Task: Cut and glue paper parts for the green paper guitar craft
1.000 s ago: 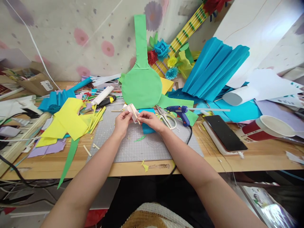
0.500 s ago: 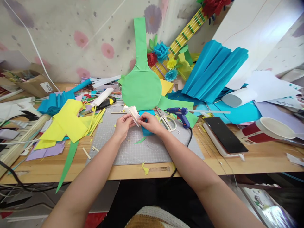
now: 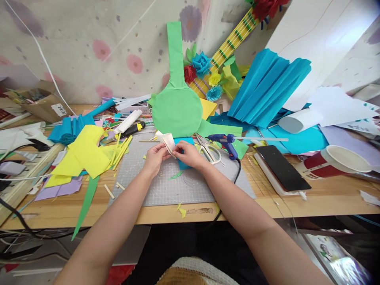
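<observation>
Both hands meet over the grey cutting mat (image 3: pixel 166 186). My left hand (image 3: pixel 154 156) and my right hand (image 3: pixel 188 153) pinch a small folded piece of cream paper (image 3: pixel 168 141) between their fingertips, each closed on it from its own side. Under my right hand lies a blue paper piece (image 3: pixel 184 163). Just behind the hands stands a large green paper shape (image 3: pixel 177 103) with a long neck. Scissors (image 3: pixel 208 148) and a blue glue gun (image 3: pixel 225 142) lie just right of my right hand.
Yellow paper (image 3: pixel 87 152) and strips lie on the left, a pleated blue paper fan (image 3: pixel 267 85) at the back right. A black phone (image 3: pixel 282 168) and a tipped red paper cup (image 3: pixel 332 160) lie on the right. A cardboard box (image 3: pixel 44 103) sits far left.
Both hands have sunk slightly toward the mat with the cream paper, which now sits more folded between the fingertips. Nothing else has moved.
</observation>
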Demonstrator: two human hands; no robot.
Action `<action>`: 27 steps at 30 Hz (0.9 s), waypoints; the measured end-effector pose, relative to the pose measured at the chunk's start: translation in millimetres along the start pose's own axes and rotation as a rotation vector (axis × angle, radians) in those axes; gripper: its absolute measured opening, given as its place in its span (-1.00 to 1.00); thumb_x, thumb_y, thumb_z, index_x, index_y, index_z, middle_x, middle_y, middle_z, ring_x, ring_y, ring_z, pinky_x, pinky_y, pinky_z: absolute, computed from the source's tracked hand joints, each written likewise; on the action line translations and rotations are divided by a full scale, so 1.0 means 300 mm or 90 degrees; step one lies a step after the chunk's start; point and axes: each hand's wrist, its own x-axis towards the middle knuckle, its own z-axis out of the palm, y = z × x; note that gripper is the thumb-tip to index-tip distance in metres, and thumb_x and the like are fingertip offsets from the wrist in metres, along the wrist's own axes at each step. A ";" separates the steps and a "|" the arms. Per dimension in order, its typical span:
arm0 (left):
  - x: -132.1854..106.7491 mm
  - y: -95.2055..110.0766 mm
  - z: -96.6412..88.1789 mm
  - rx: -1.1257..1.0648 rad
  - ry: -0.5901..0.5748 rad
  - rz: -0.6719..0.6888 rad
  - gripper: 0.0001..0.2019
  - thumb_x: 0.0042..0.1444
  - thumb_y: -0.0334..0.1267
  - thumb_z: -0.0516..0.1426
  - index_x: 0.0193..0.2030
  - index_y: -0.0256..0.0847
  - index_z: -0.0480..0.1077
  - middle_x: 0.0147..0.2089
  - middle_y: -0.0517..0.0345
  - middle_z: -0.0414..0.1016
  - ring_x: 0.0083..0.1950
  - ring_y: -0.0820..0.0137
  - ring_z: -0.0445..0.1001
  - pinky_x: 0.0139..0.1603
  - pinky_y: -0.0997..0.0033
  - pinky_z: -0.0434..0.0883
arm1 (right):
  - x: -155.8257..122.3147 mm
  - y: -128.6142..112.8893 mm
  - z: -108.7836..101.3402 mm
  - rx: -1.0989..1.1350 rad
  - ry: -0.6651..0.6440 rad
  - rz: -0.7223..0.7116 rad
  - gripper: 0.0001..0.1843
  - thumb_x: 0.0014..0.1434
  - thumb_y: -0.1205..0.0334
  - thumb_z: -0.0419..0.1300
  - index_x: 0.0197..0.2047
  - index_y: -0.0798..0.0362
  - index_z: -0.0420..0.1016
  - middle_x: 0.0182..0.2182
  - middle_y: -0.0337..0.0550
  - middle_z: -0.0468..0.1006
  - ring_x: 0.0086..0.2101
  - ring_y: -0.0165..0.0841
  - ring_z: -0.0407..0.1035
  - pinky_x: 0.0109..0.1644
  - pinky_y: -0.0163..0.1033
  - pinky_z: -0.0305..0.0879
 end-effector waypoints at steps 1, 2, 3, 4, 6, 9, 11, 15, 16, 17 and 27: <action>-0.001 0.000 0.000 -0.001 -0.004 -0.001 -0.82 -0.18 -0.33 0.19 -0.37 -0.34 0.42 -0.41 0.07 0.54 -0.40 0.42 0.50 -0.27 0.38 0.43 | -0.001 -0.003 -0.002 -0.007 -0.001 0.001 -0.90 0.02 0.27 0.13 -0.44 0.11 0.42 -0.45 -0.23 0.36 -0.44 -0.49 0.24 -0.34 -0.37 0.13; -0.002 0.000 -0.001 -0.001 -0.009 0.000 -0.82 -0.19 -0.32 0.19 -0.38 -0.34 0.42 -0.42 0.08 0.54 -0.40 0.42 0.50 -0.27 0.38 0.43 | -0.002 -0.007 -0.003 -0.014 -0.002 0.003 -0.90 0.02 0.26 0.13 -0.44 0.10 0.42 -0.44 -0.23 0.36 -0.44 -0.49 0.24 -0.34 -0.36 0.13; -0.002 0.000 -0.001 0.000 -0.014 0.003 -0.82 -0.19 -0.32 0.20 -0.38 -0.33 0.42 -0.42 0.08 0.53 -0.40 0.42 0.49 -0.28 0.38 0.43 | -0.003 -0.012 -0.005 -0.022 -0.003 0.005 -0.89 0.03 0.25 0.12 -0.44 0.10 0.41 -0.44 -0.23 0.37 -0.43 -0.48 0.24 -0.33 -0.36 0.13; -0.002 -0.001 -0.001 0.002 -0.018 0.007 -0.81 -0.20 -0.31 0.21 -0.38 -0.33 0.42 -0.41 0.09 0.53 -0.41 0.43 0.49 -0.28 0.39 0.43 | -0.005 -0.016 -0.006 -0.032 -0.005 0.006 -0.88 0.03 0.23 0.12 -0.44 0.10 0.41 -0.43 -0.23 0.37 -0.43 -0.48 0.24 -0.33 -0.36 0.13; -0.002 -0.003 -0.001 0.004 -0.018 0.014 -0.79 -0.21 -0.30 0.22 -0.37 -0.33 0.43 -0.40 0.11 0.52 -0.41 0.44 0.48 -0.29 0.40 0.43 | -0.008 -0.025 -0.009 -0.056 -0.008 0.005 -0.86 0.05 0.21 0.10 -0.44 0.09 0.41 -0.43 -0.22 0.37 -0.41 -0.47 0.25 -0.31 -0.35 0.13; 0.001 -0.008 -0.001 0.005 -0.011 0.017 -0.77 -0.22 -0.29 0.24 -0.37 -0.33 0.44 -0.40 0.12 0.52 -0.40 0.45 0.47 -0.30 0.40 0.43 | -0.012 -0.036 -0.012 -0.091 -0.015 0.000 -0.86 0.05 0.21 0.09 -0.44 0.07 0.40 -0.42 -0.22 0.38 -0.39 -0.45 0.26 -0.29 -0.35 0.12; 0.003 -0.011 -0.002 0.004 -0.017 0.016 -0.77 -0.21 -0.26 0.24 -0.36 -0.33 0.43 -0.40 0.12 0.51 -0.40 0.44 0.48 -0.29 0.39 0.42 | -0.014 -0.040 -0.014 -0.104 -0.020 -0.002 -0.86 0.06 0.21 0.08 -0.44 0.07 0.39 -0.40 -0.22 0.39 -0.38 -0.44 0.26 -0.29 -0.35 0.12; 0.004 -0.014 -0.005 0.006 -0.024 0.012 -0.76 -0.21 -0.24 0.25 -0.36 -0.31 0.43 -0.40 0.12 0.51 -0.39 0.44 0.47 -0.27 0.37 0.42 | -0.015 -0.042 -0.015 -0.123 -0.025 -0.009 -0.86 0.07 0.19 0.07 -0.41 0.05 0.39 -0.37 -0.23 0.40 -0.39 -0.45 0.26 -0.31 -0.35 0.10; 0.003 -0.014 -0.005 0.008 -0.024 0.012 -0.76 -0.21 -0.24 0.25 -0.37 -0.31 0.43 -0.41 0.13 0.51 -0.39 0.44 0.47 -0.27 0.37 0.42 | -0.015 -0.042 -0.015 -0.129 -0.026 -0.011 -0.86 0.08 0.19 0.06 -0.41 0.05 0.39 -0.37 -0.24 0.39 -0.39 -0.46 0.26 -0.32 -0.36 0.10; 0.002 -0.013 -0.005 0.010 -0.025 0.012 -0.76 -0.22 -0.24 0.25 -0.37 -0.31 0.43 -0.41 0.13 0.51 -0.39 0.45 0.46 -0.27 0.37 0.42 | -0.016 -0.043 -0.016 -0.135 -0.026 -0.014 -0.85 0.08 0.19 0.06 -0.41 0.05 0.38 -0.37 -0.24 0.39 -0.40 -0.46 0.25 -0.33 -0.36 0.09; 0.002 -0.011 0.001 -0.005 -0.004 0.009 -0.72 -0.29 -0.26 0.28 -0.37 -0.32 0.43 -0.44 0.13 0.51 -0.42 0.46 0.46 -0.25 0.35 0.43 | -0.022 -0.053 -0.017 -0.161 -0.027 -0.018 -0.83 0.12 0.17 0.04 -0.36 0.04 0.40 -0.33 -0.22 0.40 -0.37 -0.46 0.26 -0.31 -0.36 0.10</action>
